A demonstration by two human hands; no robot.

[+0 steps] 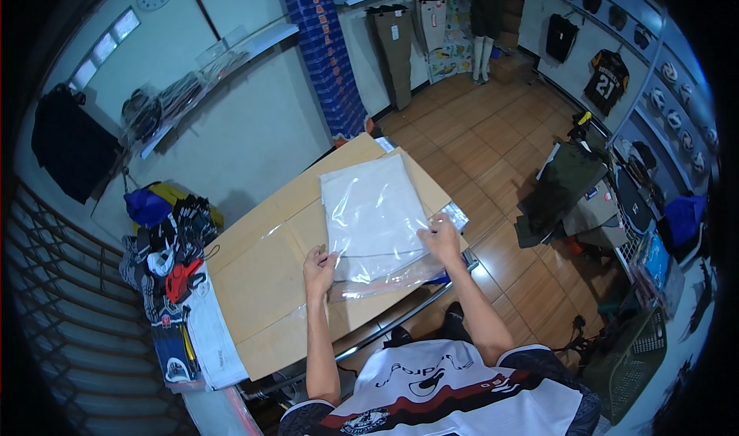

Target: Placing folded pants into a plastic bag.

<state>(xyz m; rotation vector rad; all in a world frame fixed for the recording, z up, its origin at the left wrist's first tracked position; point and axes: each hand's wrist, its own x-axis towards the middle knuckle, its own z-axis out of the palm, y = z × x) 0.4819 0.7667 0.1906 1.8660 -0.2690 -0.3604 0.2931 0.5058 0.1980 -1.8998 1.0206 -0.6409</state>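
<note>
A folded off-white garment (372, 205) lies inside a transparent plastic bag (378, 283) on a cardboard sheet (260, 286) that covers the table. The bag's loose end, with a reddish strip, points towards me. At its left edge, my left hand (320, 271) pinches the plastic between thumb and fingers. My right hand (441, 241) grips the right edge, a little farther from me. Light glares off the plastic, so the fingertips' exact hold is partly hard to see.
Left of the cardboard are piled socks and packaged garments (173, 332), with a red tape dispenser-like tool (183, 280) on top. A metal rail (398, 320) runs along the table's near edge. At right stand a garment rack (566, 193) and a green plastic basket (626, 361).
</note>
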